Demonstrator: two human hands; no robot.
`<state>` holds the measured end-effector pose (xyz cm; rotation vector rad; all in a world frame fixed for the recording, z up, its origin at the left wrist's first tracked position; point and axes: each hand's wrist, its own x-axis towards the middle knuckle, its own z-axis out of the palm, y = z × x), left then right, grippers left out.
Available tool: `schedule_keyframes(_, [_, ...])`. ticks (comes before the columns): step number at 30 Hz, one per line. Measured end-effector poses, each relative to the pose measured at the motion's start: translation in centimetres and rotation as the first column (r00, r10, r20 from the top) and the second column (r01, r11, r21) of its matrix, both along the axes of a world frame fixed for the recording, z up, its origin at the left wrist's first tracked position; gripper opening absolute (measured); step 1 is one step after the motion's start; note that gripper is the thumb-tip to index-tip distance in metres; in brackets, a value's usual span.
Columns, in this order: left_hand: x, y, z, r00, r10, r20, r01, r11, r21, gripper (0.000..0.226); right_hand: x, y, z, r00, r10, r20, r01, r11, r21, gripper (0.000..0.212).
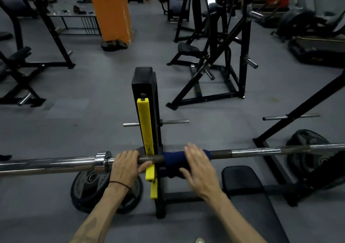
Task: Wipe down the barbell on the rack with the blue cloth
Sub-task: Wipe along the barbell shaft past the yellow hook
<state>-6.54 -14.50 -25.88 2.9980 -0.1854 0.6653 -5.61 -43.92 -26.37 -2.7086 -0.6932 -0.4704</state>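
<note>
A long steel barbell (252, 152) lies across the rack upright (149, 112), which has yellow guards. A dark blue cloth (172, 161) is draped over the bar just right of the upright. My left hand (125, 165) is closed around the bar immediately left of the upright, near the chrome collar. My right hand (198, 166) rests flat on the cloth, fingers spread and blurred, pressing it against the bar.
A black bench pad (248, 192) sits under the bar at the right. Weight plates lie on the floor at the lower left (89, 190) and lean at the right (306, 149). Black machine frames (220, 56) and an orange pillar (110, 9) stand beyond.
</note>
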Motion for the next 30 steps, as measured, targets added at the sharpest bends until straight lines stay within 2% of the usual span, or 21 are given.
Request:
schedule_keyframes(1, [0.5, 0.2, 0.0, 1.0, -0.009, -0.008, 0.009, 0.999, 0.033, 0.069, 0.0, -1.6, -0.2, 0.995, -0.102, 0.018, 0.101, 0.993, 0.059, 0.069])
schedule_keyframes(3, [1.2, 0.4, 0.9, 0.996, -0.026, -0.088, 0.036, 0.993, 0.117, 0.077, -0.6, -1.3, -0.1, 0.955, -0.292, -0.051, 0.296, 0.935, 0.192, 0.07])
schedule_keyframes(5, [1.7, 0.2, 2.9, 0.954, 0.006, -0.3, 0.062, 0.974, 0.216, 0.078, -1.0, 3.0, 0.3, 0.91, -0.379, -0.167, 0.413, 0.86, 0.3, 0.077])
schedule_keyframes(6, [2.1, 0.1, 3.7, 0.917, 0.038, -0.396, 0.071, 0.964, 0.256, 0.076, -1.4, 5.5, 0.6, 0.924, -0.333, -0.186, 0.377, 0.87, 0.317, 0.079])
schedule_keyframes(8, [3.5, 0.4, 4.6, 0.808, 0.081, -0.583, 0.064, 0.972, 0.224, 0.082, -2.5, 9.2, 0.7, 0.982, -0.123, -0.142, 0.153, 0.964, 0.219, 0.082])
schedule_keyframes(10, [5.0, 0.4, 5.9, 0.645, 0.048, -0.763, 0.018, 0.997, 0.078, 0.079, -1.9, 8.6, 1.0, 0.99, 0.074, -0.122, -0.066, 0.995, 0.069, 0.081])
schedule_keyframes(12, [5.5, 0.4, 6.3, 0.55, -0.028, -0.835, -0.028, 0.998, -0.052, 0.07, -0.3, 4.6, 0.5, 0.993, 0.082, -0.079, -0.083, 0.997, -0.003, 0.075])
schedule_keyframes(14, [4.9, 0.5, 6.2, 0.587, -0.006, -0.81, -0.045, 0.998, -0.04, 0.07, 0.6, -0.1, 0.0, 0.997, -0.083, 0.01, 0.082, 0.996, 0.041, 0.071])
schedule_keyframes(15, [4.3, 0.5, 6.1, 0.655, 0.029, -0.756, -0.056, 0.998, -0.01, 0.073, 0.3, -1.5, -0.1, 0.982, -0.191, 0.003, 0.189, 0.976, 0.105, 0.071])
schedule_keyframes(17, [2.9, 0.1, 5.5, 0.782, 0.092, -0.617, -0.096, 0.995, 0.027, 0.084, -0.2, 0.5, -0.1, 0.929, -0.358, -0.099, 0.371, 0.903, 0.218, 0.077])
schedule_keyframes(18, [2.3, -0.2, 5.1, 0.828, 0.116, -0.549, -0.107, 0.993, 0.049, 0.093, -0.6, 3.2, 0.1, 0.907, -0.391, -0.158, 0.42, 0.871, 0.255, 0.08])
schedule_keyframes(19, [1.9, -0.6, 4.8, 0.865, 0.126, -0.486, -0.113, 0.992, 0.055, 0.102, -1.1, 5.8, 0.6, 0.919, -0.346, -0.188, 0.387, 0.883, 0.266, 0.081])
schedule_keyframes(20, [1.6, -1.0, 4.5, 0.893, 0.119, -0.434, -0.117, 0.993, 0.031, 0.106, -1.7, 7.7, 0.6, 0.956, -0.236, -0.175, 0.273, 0.932, 0.237, 0.081])
schedule_keyframes(22, [1.3, -1.3, 3.9, 0.93, 0.084, -0.359, -0.102, 0.994, -0.032, 0.097, -1.7, 7.5, 0.3, 0.993, 0.037, -0.109, -0.029, 0.997, 0.074, 0.076])
schedule_keyframes(24, [0.9, -1.0, 3.3, 0.947, 0.063, -0.316, -0.085, 0.995, -0.054, 0.09, -0.3, 3.6, -0.1, 0.995, 0.096, -0.037, -0.096, 0.995, -0.008, 0.071])
schedule_keyframes(26, [0.0, -0.5, 2.6, 0.948, 0.093, -0.304, -0.116, 0.991, -0.059, 0.087, -0.2, 0.3, -0.5, 0.996, -0.088, 0.009, 0.087, 0.992, 0.091, 0.068])
schedule_keyframes(28, [-0.6, -0.1, 2.1, 0.942, 0.147, -0.302, -0.173, 0.983, -0.059, 0.086, -0.9, 1.8, -0.3, 0.945, -0.315, -0.093, 0.328, 0.912, 0.246, 0.073])
schedule_keyframes(29, [-0.8, -0.1, 1.9, 0.936, 0.158, -0.314, -0.182, 0.982, -0.049, 0.085, -1.0, 4.3, -0.1, 0.916, -0.372, -0.151, 0.4, 0.869, 0.291, 0.077])
schedule_keyframes(30, [-1.0, -0.1, 1.8, 0.932, 0.164, -0.322, -0.185, 0.982, -0.035, 0.084, -1.3, 7.1, 0.3, 0.922, -0.34, -0.185, 0.383, 0.872, 0.304, 0.079])
